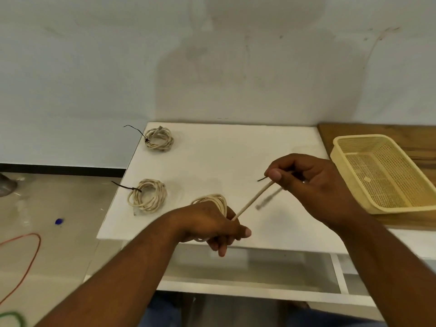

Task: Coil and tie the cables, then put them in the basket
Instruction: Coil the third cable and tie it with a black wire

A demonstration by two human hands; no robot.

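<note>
On the left of the worktop (224, 156) lie two finished bundles, the far coil (159, 139) and the near coil (147, 195), cream loops each cinched in black. Next, our left hand (210, 225) grips the coil (213, 198) over the worktop's near edge, its loops bunched above the knuckles. From there the tail (252, 202) runs straight, up and rightward, to our right hand (316, 182), which pinches it together with a black tie (261, 179) — the tip below is blurred. The tail's long axis slants between the hands, so we judge the right hand must carry it leftward to the coil. The basket (368, 137) — yellow mesh — sits just right of that hand.
</note>
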